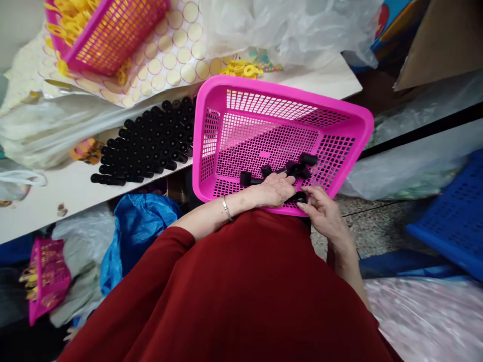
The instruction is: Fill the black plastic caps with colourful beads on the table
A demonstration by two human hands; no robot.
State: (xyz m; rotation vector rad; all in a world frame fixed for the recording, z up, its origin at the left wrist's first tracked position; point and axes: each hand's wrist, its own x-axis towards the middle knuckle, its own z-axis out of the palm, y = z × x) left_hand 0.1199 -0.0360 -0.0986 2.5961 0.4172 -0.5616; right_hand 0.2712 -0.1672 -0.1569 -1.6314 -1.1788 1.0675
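A pink mesh basket (350, 120) rests on my lap, tilted toward me. Several small black cylindrical caps (307, 159) lie loose near its front edge. My left hand (273, 190) reaches over the basket's near rim, fingers curled down among the caps. My right hand (320, 208) is at the same rim, its fingers pinched on a black cap (301, 196). A thin bracelet (226, 208) sits on my left wrist. What the left fingers hold is hidden.
A white table (71, 188) at left carries rows of upright black caps (151, 143), a sheet of round stickers (177, 45), yellow rings (243, 69) and a second pink basket (113, 35). Plastic bags (294, 27) lie behind. A blue crate (453, 221) stands at right.
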